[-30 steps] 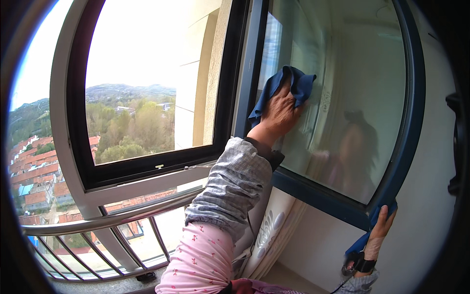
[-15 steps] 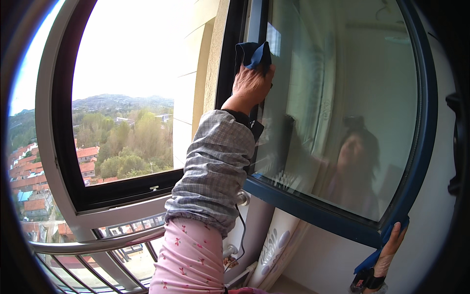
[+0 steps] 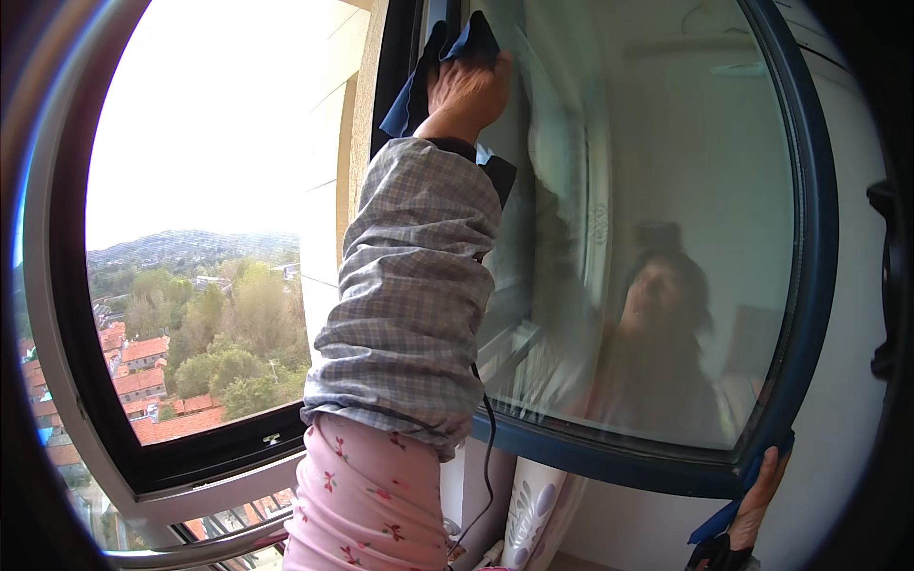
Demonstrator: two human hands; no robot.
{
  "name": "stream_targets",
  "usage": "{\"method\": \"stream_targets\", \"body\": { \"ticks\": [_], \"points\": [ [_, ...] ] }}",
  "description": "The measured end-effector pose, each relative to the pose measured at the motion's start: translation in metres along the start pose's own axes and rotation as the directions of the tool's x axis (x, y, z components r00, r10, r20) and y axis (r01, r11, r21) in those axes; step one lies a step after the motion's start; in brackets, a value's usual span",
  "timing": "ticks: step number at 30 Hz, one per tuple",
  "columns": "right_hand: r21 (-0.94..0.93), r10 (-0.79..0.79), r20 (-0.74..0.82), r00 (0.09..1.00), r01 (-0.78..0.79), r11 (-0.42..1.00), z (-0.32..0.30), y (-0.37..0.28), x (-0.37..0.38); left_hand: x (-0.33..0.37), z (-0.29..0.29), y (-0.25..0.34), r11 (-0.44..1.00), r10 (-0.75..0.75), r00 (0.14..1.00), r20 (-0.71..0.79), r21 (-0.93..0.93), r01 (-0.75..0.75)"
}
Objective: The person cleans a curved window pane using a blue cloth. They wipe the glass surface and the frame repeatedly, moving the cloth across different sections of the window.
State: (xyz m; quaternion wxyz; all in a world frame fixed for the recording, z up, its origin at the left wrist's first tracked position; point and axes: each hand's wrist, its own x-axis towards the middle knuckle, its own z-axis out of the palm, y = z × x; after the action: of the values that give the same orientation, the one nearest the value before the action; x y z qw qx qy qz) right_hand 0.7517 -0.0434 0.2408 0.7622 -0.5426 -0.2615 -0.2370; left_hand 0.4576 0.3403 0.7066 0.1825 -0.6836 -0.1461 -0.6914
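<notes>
My left hand (image 3: 468, 93) is raised high, closed around a dark blue cloth (image 3: 407, 103), which hangs out on the left and folds up over the fingers. The cloth lies against the hinge-side edge of an open window sash (image 3: 609, 462) with a dark blue frame. At the sash's lower right corner, my right hand (image 3: 759, 497) grips the frame. Another piece of blue cloth (image 3: 714, 525) shows beside that hand. The right fingertips are partly hidden behind the corner. A grey checked sleeve cover (image 3: 409, 285) is on my left arm.
Left of my arm is the dark window frame (image 3: 219, 462) around the opening, with trees and red roofs far below. A metal railing (image 3: 205, 550) runs along the bottom left. A black cable (image 3: 490, 428) hangs near a patterned curtain (image 3: 526, 509) under the sash.
My left hand and the cloth are higher in the picture and a little further left, with the cloth spread out more. My right hand stays on the sash corner. The whole view has shifted.
</notes>
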Motion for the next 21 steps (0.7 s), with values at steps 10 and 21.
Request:
{"method": "stream_targets", "body": {
  "ticks": [10, 21],
  "points": [
    [0.068, 0.019, 0.031, 0.999, -0.021, 0.997, 0.001, 0.001, 0.003, 0.01, 0.042, 0.09, 0.838, 0.386, 0.856, -0.344, -0.258, -0.481],
    [0.087, 0.049, 0.038, 0.998, -0.053, 0.995, 0.017, -0.029, -0.007, 0.014, 0.019, 0.089, 0.988, 0.076, 0.997, -0.011, -0.135, -0.077]
  ]
}}
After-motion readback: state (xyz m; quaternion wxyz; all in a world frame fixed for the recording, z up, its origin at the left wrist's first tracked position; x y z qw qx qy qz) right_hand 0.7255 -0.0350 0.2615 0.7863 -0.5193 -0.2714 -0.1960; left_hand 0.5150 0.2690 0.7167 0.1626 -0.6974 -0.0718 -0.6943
